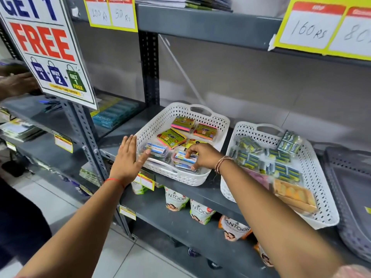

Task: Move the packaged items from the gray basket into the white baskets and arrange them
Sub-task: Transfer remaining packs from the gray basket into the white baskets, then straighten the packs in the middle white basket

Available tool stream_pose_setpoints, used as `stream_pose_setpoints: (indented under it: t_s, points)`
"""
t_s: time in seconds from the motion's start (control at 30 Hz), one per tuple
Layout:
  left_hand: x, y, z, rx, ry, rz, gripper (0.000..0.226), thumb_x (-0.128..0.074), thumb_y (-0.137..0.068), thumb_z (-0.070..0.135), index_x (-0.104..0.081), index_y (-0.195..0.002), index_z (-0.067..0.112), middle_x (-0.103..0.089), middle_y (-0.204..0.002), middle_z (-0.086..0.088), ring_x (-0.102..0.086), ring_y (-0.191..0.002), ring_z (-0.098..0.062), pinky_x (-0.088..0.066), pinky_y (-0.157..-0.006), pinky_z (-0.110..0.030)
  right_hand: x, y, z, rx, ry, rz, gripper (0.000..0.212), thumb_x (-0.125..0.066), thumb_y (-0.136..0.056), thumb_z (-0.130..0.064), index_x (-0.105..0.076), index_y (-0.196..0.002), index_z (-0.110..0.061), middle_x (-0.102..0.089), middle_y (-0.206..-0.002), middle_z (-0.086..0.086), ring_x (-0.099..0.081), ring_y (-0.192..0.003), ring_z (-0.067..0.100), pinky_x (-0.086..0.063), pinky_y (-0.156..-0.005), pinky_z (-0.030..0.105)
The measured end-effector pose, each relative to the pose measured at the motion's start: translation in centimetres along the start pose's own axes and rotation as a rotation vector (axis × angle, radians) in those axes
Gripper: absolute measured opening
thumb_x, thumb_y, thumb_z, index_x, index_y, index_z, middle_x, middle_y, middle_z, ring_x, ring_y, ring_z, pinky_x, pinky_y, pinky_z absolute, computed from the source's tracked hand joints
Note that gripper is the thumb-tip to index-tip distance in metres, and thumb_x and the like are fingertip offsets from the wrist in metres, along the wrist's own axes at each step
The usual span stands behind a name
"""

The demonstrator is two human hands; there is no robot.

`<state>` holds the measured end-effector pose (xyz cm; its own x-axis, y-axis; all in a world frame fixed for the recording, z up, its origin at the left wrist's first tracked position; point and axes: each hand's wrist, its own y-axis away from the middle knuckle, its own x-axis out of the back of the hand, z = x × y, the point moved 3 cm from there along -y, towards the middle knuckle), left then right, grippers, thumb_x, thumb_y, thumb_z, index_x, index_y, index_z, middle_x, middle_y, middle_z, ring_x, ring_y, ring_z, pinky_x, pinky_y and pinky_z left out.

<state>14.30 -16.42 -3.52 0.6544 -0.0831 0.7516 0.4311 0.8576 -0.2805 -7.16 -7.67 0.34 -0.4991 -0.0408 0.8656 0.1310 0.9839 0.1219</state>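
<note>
Two white baskets stand on a gray shelf. The left white basket [218,125] holds colourful sticky-note packs [171,138] and two clear blue-labelled boxes. My right hand [202,156] reaches into it, fingertips pinching the right clear box [181,162]. My left hand [130,155] lies flat and open against the basket's left rim, fingertips touching the left clear box [157,150]. The right white basket [321,215] contains several small green-blue packets [281,169] and an orange box [295,197]. The gray basket [349,207] sits at the far right, partly cut off; it looks bare inside.
Snack pouches [176,201] hang under the shelf. A "Free" offer sign [48,49] stands on the upright at left, with another person's hands [16,81] behind it. Yellow price tags [313,27] hang from the upper shelf edge.
</note>
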Motion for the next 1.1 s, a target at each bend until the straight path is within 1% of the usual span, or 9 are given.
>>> stream_pose_setpoints:
  t_s: [0.23, 0.33, 0.47, 0.57, 0.63, 0.83, 0.93, 1.03, 1.1]
  points:
    - [0.0, 0.0, 0.0, -0.003, -0.027, -0.007, 0.096, -0.017, -0.071, 0.071, -0.012, -0.143, 0.006, -0.01, -0.155, -0.011, 0.003, -0.143, -0.018, 0.0, -0.117, -0.034, 0.0, 0.1, -0.1, -0.021, -0.012, -0.011, 0.039, -0.077, -0.066, 0.004, -0.067, -0.102, -0.007, -0.06, -0.125, 0.009, -0.054, -0.116, 0.024, -0.04, -0.088, 0.023]
    - [0.0, 0.1, 0.0, 0.0, -0.036, -0.011, 0.096, -0.017, -0.071, 0.071, -0.012, -0.143, 0.006, -0.009, -0.156, -0.011, 0.003, -0.143, -0.018, 0.001, -0.116, -0.033, 0.0, 0.2, -0.2, -0.02, -0.012, -0.014, 0.039, -0.076, -0.067, 0.005, -0.067, -0.102, -0.006, -0.059, -0.126, 0.009, -0.053, -0.117, 0.025, -0.041, -0.091, 0.025]
    - [0.0, 0.0, -0.1, 0.003, -0.054, -0.024, 0.09, -0.021, -0.077, 0.067, -0.011, -0.143, 0.007, -0.008, -0.156, -0.01, 0.005, -0.143, -0.017, 0.002, -0.116, -0.033, 0.0, 0.3, -0.2, -0.016, -0.018, -0.015, 0.039, -0.076, -0.067, 0.004, -0.067, -0.104, -0.007, -0.059, -0.127, 0.009, -0.053, -0.117, 0.025, -0.039, -0.086, 0.022]
    - [0.2, -0.1, 0.1, 0.017, -0.047, -0.054, 0.083, -0.029, -0.082, 0.061, -0.011, -0.143, 0.007, -0.008, -0.156, -0.01, 0.005, -0.143, -0.017, 0.001, -0.117, -0.036, 0.2, 0.6, -0.2, 0.0, -0.023, -0.013, 0.043, -0.077, -0.067, 0.001, -0.065, -0.108, -0.008, -0.057, -0.131, 0.009, -0.051, -0.12, 0.026, -0.041, -0.094, 0.026]
    - [0.6, -0.1, 0.5, 0.007, -0.063, -0.042, 0.085, -0.027, -0.08, 0.063, -0.012, -0.143, 0.008, -0.009, -0.156, -0.01, 0.007, -0.143, -0.016, 0.003, -0.116, -0.036, 0.4, 0.9, 0.0, 0.015, -0.071, 0.019, 0.051, -0.077, -0.068, 0.0, -0.062, -0.116, -0.009, -0.055, -0.134, 0.009, -0.049, -0.123, 0.024, -0.039, -0.099, 0.026]
    - [0.5, -0.9, 6.7, -0.183, -0.011, 0.073, 0.097, -0.019, -0.071, 0.075, -0.017, -0.142, 0.01, -0.015, -0.155, -0.007, 0.008, -0.139, -0.008, 0.002, -0.117, -0.034, 2.1, 2.9, 1.6, 0.027, -0.206, 0.23, 0.055, -0.069, -0.075, 0.003, -0.055, -0.126, -0.011, -0.053, -0.138, 0.007, -0.047, -0.128, 0.019, -0.033, -0.103, 0.019]
    - [-1.1, -0.9, 11.4, -0.326, -0.011, 0.027, 0.1, -0.009, -0.071, 0.079, -0.015, -0.142, 0.009, -0.013, -0.155, -0.011, 0.008, -0.141, -0.014, 0.003, -0.115, -0.029, 3.7, 4.3, 3.4, -0.007, -0.229, 0.337, 0.056, -0.068, -0.077, 0.001, -0.053, -0.129, -0.01, -0.051, -0.14, 0.008, -0.046, -0.129, 0.02, -0.032, -0.107, 0.021]
    - [-4.1, 0.4, 15.7, -0.49, -0.049, -0.067, 0.098, -0.004, -0.073, 0.076, -0.013, -0.143, 0.008, -0.008, -0.154, -0.011, 0.012, -0.139, -0.018, 0.006, -0.115, -0.028, 5.3, 5.9, 6.2, -0.082, -0.241, 0.402, 0.055, -0.065, -0.08, 0.001, -0.051, -0.131, -0.009, -0.047, -0.143, 0.008, -0.043, -0.132, 0.019, -0.027, -0.103, 0.013]
    - [-6.1, 1.2, 17.6, -0.554, -0.061, -0.148, 0.103, 0.003, -0.069, 0.078, -0.012, -0.143, 0.007, -0.001, -0.153, -0.01, 0.014, -0.138, -0.02, 0.005, -0.117, -0.029, 6.4, 6.9, 8.5, -0.158, -0.259, 0.426, 0.054, -0.064, -0.081, -0.001, -0.049, -0.132, -0.008, -0.046, -0.144, 0.009, -0.043, -0.132, 0.02, -0.028, -0.106, 0.017]
